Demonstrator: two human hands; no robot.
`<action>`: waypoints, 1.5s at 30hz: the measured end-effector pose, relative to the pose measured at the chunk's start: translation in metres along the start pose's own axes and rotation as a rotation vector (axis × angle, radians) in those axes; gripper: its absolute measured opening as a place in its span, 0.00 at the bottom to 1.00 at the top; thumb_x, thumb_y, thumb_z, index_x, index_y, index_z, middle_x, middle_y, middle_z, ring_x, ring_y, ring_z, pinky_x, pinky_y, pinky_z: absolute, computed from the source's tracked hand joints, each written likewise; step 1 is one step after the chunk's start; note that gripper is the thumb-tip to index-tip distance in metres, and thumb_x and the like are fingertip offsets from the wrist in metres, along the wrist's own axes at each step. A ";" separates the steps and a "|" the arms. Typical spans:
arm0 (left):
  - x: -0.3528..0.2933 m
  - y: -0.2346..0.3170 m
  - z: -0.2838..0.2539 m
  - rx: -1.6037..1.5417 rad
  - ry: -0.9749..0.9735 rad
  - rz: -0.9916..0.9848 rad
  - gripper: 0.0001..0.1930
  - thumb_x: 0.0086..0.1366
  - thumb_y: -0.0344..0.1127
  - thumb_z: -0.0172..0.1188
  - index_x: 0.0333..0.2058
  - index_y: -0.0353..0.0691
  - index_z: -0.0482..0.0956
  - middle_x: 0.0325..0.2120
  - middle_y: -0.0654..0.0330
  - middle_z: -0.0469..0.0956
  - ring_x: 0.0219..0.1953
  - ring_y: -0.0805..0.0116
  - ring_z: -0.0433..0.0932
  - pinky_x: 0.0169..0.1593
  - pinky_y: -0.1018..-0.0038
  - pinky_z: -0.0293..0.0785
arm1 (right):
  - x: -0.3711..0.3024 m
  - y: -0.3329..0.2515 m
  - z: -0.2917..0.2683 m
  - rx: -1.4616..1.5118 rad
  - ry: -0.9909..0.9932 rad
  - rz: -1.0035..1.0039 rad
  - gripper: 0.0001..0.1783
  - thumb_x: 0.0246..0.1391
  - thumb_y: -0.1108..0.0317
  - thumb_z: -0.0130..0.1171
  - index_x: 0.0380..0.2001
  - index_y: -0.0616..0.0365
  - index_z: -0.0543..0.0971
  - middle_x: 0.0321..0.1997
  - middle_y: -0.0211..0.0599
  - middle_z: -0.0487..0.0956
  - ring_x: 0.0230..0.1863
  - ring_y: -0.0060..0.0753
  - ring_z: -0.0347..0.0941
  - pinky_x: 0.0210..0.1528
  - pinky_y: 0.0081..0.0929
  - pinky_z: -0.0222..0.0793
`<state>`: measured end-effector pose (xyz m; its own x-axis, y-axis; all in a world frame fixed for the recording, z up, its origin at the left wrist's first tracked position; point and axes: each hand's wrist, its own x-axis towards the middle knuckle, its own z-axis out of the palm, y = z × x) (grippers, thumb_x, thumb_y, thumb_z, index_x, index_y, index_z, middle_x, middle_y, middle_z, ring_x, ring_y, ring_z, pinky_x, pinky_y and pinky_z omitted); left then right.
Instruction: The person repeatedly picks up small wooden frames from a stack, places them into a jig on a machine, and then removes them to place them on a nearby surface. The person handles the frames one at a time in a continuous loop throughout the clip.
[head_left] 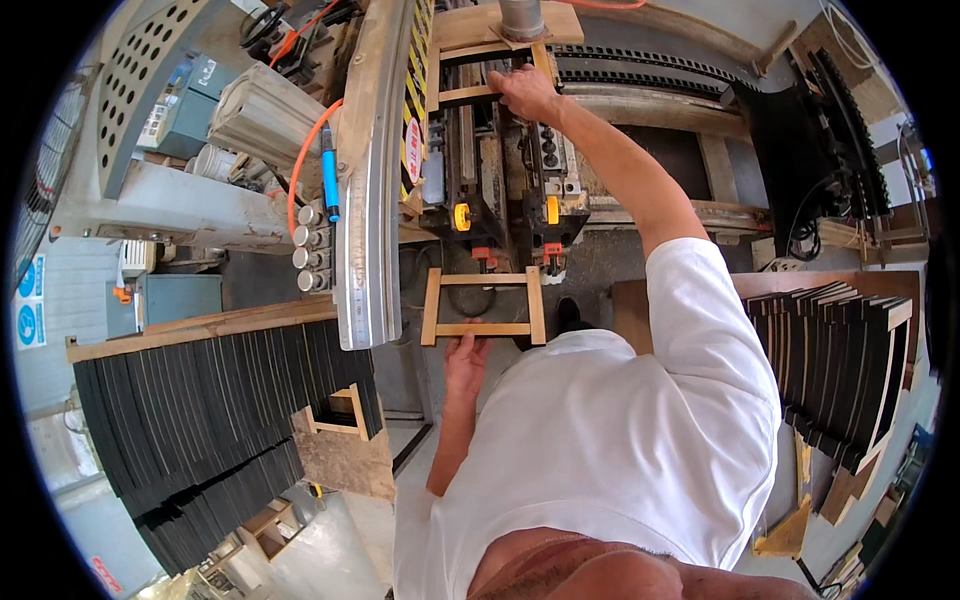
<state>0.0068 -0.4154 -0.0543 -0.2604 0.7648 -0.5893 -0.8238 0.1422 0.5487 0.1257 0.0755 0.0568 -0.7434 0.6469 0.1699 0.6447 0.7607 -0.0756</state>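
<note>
My left hand (465, 366) grips the near rail of a small wooden frame (484, 329), with two long side bars and two cross rails. It is held level in front of my body, just short of the machine. Stretched forward, my right hand (526, 93) is closed on the near corner of a second wooden frame (466, 94), which lies on the machine (500, 150) under a metal cylinder (522, 18). Its fingertips curl around the rail. Two yellow knobs (462, 216) and red clamp pieces (484, 254) face me between the two frames.
A long metal beam (378, 200) with a blue pen (330, 172) on it stands left of the machine. Dark-faced frames are stacked at the left (210, 410) and right (835, 350). Cable chains (650, 75) run along the far right. An orange hose (300, 170) hangs near the beam.
</note>
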 end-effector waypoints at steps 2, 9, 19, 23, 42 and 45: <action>0.002 -0.002 -0.002 0.025 0.076 0.046 0.14 0.68 0.30 0.53 0.52 0.40 0.70 0.50 0.58 0.75 0.52 0.65 0.74 0.55 0.63 0.72 | -0.006 0.002 -0.003 0.060 0.050 -0.013 0.15 0.50 0.69 0.57 0.42 0.53 0.69 0.33 0.41 0.81 0.40 0.48 0.77 0.47 0.46 0.64; 0.007 -0.037 -0.030 0.084 0.193 0.173 0.15 0.66 0.31 0.54 0.51 0.37 0.70 0.47 0.57 0.75 0.50 0.65 0.74 0.54 0.62 0.72 | 0.013 0.012 0.000 0.293 0.075 -0.025 0.10 0.40 0.66 0.61 0.30 0.53 0.75 0.30 0.44 0.79 0.39 0.54 0.75 0.38 0.48 0.69; 0.016 -0.071 -0.003 0.179 0.319 0.168 0.16 0.64 0.34 0.58 0.48 0.32 0.72 0.45 0.57 0.78 0.43 0.66 0.77 0.47 0.69 0.77 | 0.006 0.006 -0.021 0.291 0.013 0.017 0.13 0.40 0.69 0.65 0.33 0.53 0.75 0.33 0.45 0.79 0.41 0.54 0.75 0.40 0.44 0.70; 0.021 -0.074 0.001 0.189 0.377 0.165 0.15 0.63 0.35 0.59 0.46 0.34 0.73 0.42 0.58 0.78 0.41 0.66 0.77 0.41 0.70 0.78 | 0.004 0.006 -0.023 0.263 0.027 0.015 0.13 0.40 0.69 0.65 0.33 0.52 0.75 0.34 0.45 0.80 0.41 0.54 0.75 0.40 0.44 0.71; -0.022 -0.079 -0.066 0.643 0.864 0.511 0.13 0.57 0.34 0.57 0.41 0.36 0.78 0.33 0.44 0.81 0.39 0.56 0.82 0.40 0.62 0.75 | 0.005 0.005 -0.011 0.244 0.078 -0.006 0.14 0.40 0.69 0.68 0.33 0.51 0.76 0.33 0.46 0.81 0.39 0.54 0.77 0.39 0.44 0.71; -0.065 -0.073 -0.101 0.757 0.935 0.626 0.13 0.58 0.33 0.57 0.41 0.36 0.78 0.31 0.50 0.82 0.35 0.62 0.81 0.39 0.65 0.75 | 0.013 0.008 0.000 0.239 0.075 -0.124 0.15 0.43 0.71 0.65 0.37 0.53 0.76 0.33 0.47 0.81 0.38 0.54 0.77 0.38 0.46 0.71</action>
<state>0.0327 -0.5392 -0.1156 -0.9775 0.1619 -0.1354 -0.0442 0.4702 0.8814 0.1212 0.0894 0.0579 -0.7929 0.5494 0.2637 0.4828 0.8304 -0.2783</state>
